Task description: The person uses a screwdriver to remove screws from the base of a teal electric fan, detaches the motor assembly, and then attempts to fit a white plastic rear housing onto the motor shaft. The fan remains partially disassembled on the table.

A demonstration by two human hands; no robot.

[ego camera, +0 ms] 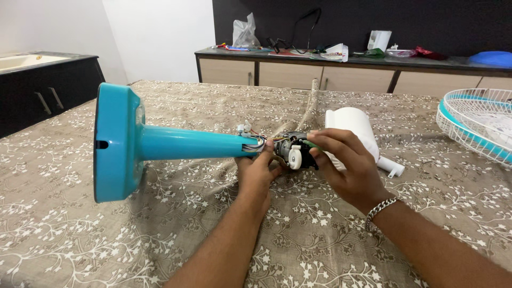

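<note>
**Hands at work on a dismantled pedestal fan**

Patterned brown-and-white cloth covers the bed [80,234] that fills the room's foreground, with a dark wall and a long cluttered sideboard [341,66] behind it and a dark cabinet [48,93] off the bed's left edge. Lying on its side across the middle of the bed is a turquoise fan stand [160,141], its round base turned toward the left edge and its tapered column pointing to the centre. At the bed's right edge rests a white-and-turquoise wire fan guard [474,125]. A white plastic motor cover [354,128] lies just behind the hands, toward the far edge.

Where the column ends, loose coloured wires [256,140] lead into a small exposed fan motor [293,152], dark metal with a white knob-like part on its near face. The left hand [256,173] cups the joint from below, thumb up against the column's tip; its grip is closed loosely around that joint. The right hand [346,162], a metal chain bracelet [380,209] at its wrist, holds the motor from the far side, fingers curled over its top.

By the look of it, the stand is rigid, smooth plastic, light in the column and heavier at the base, best held along the column. The motor likely feels dense for its size and should be taken by its metal body, since the thin wires appear easy to strain.
</note>
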